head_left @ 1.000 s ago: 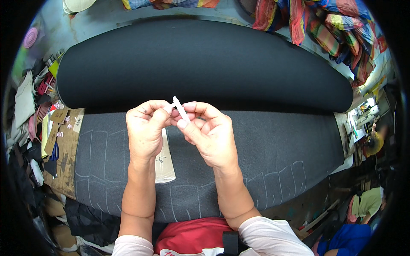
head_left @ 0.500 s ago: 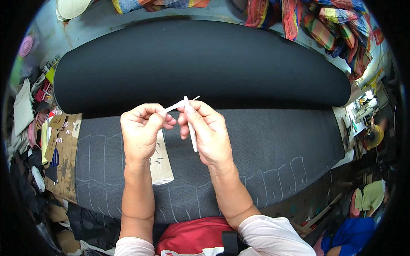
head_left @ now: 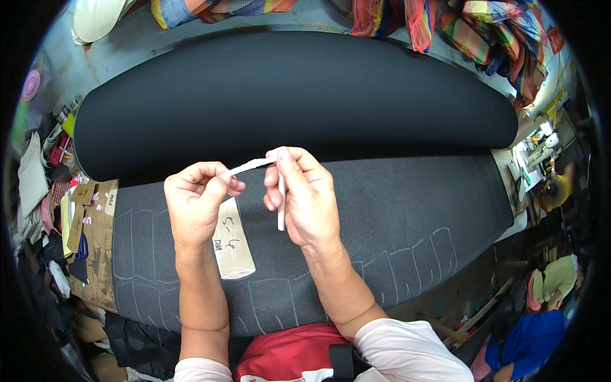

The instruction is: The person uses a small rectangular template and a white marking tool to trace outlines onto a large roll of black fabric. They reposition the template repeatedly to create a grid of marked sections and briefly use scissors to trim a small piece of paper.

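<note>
My left hand (head_left: 196, 207) pinches one end of a narrow white strip (head_left: 251, 166) between thumb and forefinger. The strip stretches across to the top of a slim white stick, which looks like a peel-off marking pencil (head_left: 281, 213). My right hand (head_left: 310, 200) grips that pencil near its upper end, thumb pressed on top, while its lower end points down. Both hands are raised over dark grey fabric (head_left: 356, 210) marked with pale chalk outlines. Below and between my wrists, a beige card pattern piece (head_left: 234, 248) with handwriting lies on the fabric.
A large roll of black fabric (head_left: 293, 95) spans the far side. On the wooden table end (head_left: 102, 274) at left lie dark blue scissors (head_left: 83, 247) and brown card pieces. Checked cloth bags hang far right. At right are a sewing machine (head_left: 544, 143) and a person in blue (head_left: 531, 347).
My left hand has moved left, away from my right hand, and the white strip between them shows longer. The thin bit sticking out beyond my right fingers is no longer visible.
</note>
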A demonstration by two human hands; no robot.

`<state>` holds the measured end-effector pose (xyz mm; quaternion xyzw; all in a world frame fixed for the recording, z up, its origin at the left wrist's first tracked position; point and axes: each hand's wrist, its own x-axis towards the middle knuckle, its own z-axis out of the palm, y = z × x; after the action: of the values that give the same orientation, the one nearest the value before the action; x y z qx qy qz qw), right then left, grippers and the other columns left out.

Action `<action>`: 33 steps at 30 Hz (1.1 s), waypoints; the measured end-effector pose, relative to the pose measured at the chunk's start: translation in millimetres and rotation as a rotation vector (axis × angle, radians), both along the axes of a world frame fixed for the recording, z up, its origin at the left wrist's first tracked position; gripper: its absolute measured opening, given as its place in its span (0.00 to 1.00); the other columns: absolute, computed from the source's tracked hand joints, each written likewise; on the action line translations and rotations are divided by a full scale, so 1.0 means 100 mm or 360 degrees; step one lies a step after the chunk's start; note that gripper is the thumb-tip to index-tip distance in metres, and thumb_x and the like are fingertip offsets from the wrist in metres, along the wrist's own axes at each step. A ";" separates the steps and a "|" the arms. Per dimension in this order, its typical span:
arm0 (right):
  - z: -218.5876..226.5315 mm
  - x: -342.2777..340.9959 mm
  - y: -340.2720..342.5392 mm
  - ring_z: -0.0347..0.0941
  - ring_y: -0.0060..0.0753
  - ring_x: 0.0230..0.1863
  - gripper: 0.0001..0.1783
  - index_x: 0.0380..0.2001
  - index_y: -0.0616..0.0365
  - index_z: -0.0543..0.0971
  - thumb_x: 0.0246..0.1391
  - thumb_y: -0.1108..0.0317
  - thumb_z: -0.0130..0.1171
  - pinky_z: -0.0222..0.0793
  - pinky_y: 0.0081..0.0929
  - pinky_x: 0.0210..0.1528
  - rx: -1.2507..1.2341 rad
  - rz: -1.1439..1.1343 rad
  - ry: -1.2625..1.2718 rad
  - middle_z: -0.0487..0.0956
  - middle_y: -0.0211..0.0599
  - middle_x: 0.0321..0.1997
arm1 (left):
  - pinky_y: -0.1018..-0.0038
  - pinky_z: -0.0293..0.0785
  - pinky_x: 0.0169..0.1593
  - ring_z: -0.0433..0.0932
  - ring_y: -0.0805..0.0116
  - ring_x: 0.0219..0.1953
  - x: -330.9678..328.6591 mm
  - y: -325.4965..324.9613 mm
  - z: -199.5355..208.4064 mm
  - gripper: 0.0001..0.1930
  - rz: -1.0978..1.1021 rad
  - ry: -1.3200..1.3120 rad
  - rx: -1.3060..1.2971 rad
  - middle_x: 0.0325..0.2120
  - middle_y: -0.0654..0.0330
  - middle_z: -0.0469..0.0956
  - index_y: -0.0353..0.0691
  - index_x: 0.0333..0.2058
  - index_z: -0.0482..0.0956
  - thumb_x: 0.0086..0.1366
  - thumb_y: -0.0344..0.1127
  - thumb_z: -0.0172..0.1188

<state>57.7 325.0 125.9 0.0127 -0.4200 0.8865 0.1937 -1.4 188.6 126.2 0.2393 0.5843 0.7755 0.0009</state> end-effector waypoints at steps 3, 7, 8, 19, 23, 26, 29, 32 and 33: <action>0.00 0.01 0.02 0.63 0.14 0.16 0.06 0.36 0.59 0.73 0.61 0.68 0.51 0.62 0.14 0.19 -0.0019 0.0027 0.0014 0.72 0.31 0.21 | 0.78 0.79 0.32 0.80 0.71 0.25 -0.01 -0.02 0.00 0.06 0.0012 0.0015 0.0004 0.21 0.55 0.79 0.28 0.27 0.78 0.57 0.20 0.52; -0.01 0.01 0.04 0.64 0.15 0.16 0.06 0.36 0.59 0.73 0.62 0.69 0.51 0.63 0.15 0.19 -0.0031 0.0004 0.0035 0.73 0.32 0.23 | 0.78 0.79 0.32 0.80 0.70 0.25 -0.03 -0.05 0.00 0.06 0.0035 0.0052 0.0012 0.21 0.56 0.79 0.28 0.27 0.78 0.57 0.21 0.52; -0.02 0.01 0.05 0.64 0.15 0.16 0.06 0.37 0.59 0.73 0.62 0.68 0.51 0.63 0.15 0.19 -0.0063 0.0005 0.0011 0.73 0.32 0.23 | 0.77 0.79 0.32 0.80 0.70 0.25 -0.03 -0.06 0.00 0.06 0.0044 0.0046 0.0009 0.21 0.56 0.79 0.28 0.27 0.78 0.57 0.21 0.52; 0.01 0.01 0.04 0.63 0.10 0.16 0.07 0.37 0.59 0.73 0.62 0.67 0.52 0.60 0.09 0.16 -0.0136 -0.0030 0.0098 0.73 0.29 0.23 | 0.77 0.79 0.32 0.80 0.70 0.25 -0.08 -0.12 -0.01 0.06 0.0103 0.0052 0.0014 0.21 0.55 0.79 0.28 0.28 0.78 0.57 0.21 0.52; 0.03 0.02 0.06 0.63 0.11 0.15 0.06 0.37 0.58 0.73 0.61 0.68 0.52 0.60 0.10 0.16 -0.0262 0.0027 0.0056 0.73 0.30 0.23 | 0.77 0.79 0.31 0.80 0.69 0.25 -0.10 -0.15 -0.01 0.06 0.0105 0.0057 0.0042 0.22 0.54 0.79 0.29 0.28 0.78 0.58 0.22 0.52; 0.04 0.02 0.06 0.63 0.11 0.15 0.05 0.37 0.58 0.73 0.62 0.68 0.51 0.60 0.10 0.15 -0.0299 0.0045 0.0018 0.73 0.30 0.23 | 0.78 0.79 0.30 0.80 0.69 0.25 -0.12 -0.17 -0.01 0.06 0.0118 0.0067 0.0040 0.22 0.54 0.79 0.30 0.28 0.78 0.59 0.23 0.52; 0.03 0.01 0.06 0.63 0.12 0.15 0.06 0.37 0.58 0.73 0.62 0.67 0.50 0.60 0.11 0.15 -0.0223 0.0070 0.0115 0.73 0.30 0.23 | 0.77 0.79 0.32 0.80 0.70 0.25 -0.13 -0.19 0.00 0.07 0.0126 0.0050 0.0049 0.22 0.55 0.79 0.29 0.28 0.78 0.59 0.22 0.51; 0.02 0.01 0.06 0.63 0.12 0.15 0.07 0.37 0.58 0.73 0.62 0.66 0.50 0.60 0.11 0.15 -0.0231 -0.0001 0.0093 0.73 0.30 0.23 | 0.77 0.79 0.32 0.80 0.70 0.25 -0.13 -0.21 0.01 0.07 0.0140 0.0038 0.0057 0.21 0.55 0.79 0.29 0.28 0.78 0.59 0.23 0.51; 0.02 0.01 0.06 0.63 0.12 0.15 0.07 0.37 0.58 0.73 0.63 0.66 0.50 0.60 0.10 0.15 -0.0248 -0.0005 0.0060 0.73 0.30 0.23 | 0.77 0.79 0.32 0.80 0.70 0.25 -0.13 -0.22 0.01 0.07 0.0147 0.0035 0.0053 0.21 0.55 0.79 0.29 0.27 0.78 0.59 0.23 0.51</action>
<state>59.1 331.0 127.6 0.0138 -0.3460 0.9158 0.2033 -14.7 167.1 127.3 0.2204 0.5816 0.7817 -0.0453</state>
